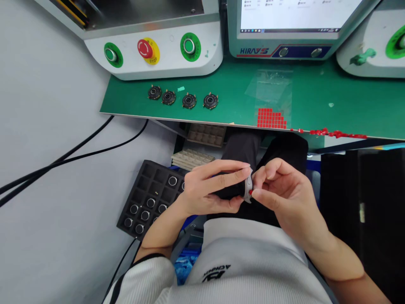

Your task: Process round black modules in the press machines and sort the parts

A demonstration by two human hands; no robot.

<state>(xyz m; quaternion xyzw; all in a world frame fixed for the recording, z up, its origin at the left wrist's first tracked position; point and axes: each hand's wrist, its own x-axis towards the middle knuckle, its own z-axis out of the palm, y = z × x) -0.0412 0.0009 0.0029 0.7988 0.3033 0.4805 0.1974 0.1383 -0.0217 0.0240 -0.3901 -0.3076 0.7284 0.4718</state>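
Observation:
My left hand (209, 188) wraps around a dark round device (230, 188) with a pale grey metal rim (248, 185), holding it up over my lap. My right hand (281, 194) pinches a small red piece (250, 192) between thumb and forefinger, right against that rim. The fingers hide most of the device's body. Just left of my left wrist lies a black compartment tray (133, 219), with several metal rings (145, 215) sitting in its cells.
A green bench mat (133, 101) in front of me bears several black round parts (189, 101), a grid of red squares (271, 119) and a clear plastic sheet (268, 88). Machines with an emergency stop button (145, 48) stand behind. Black cables (72, 154) cross the grey floor at left.

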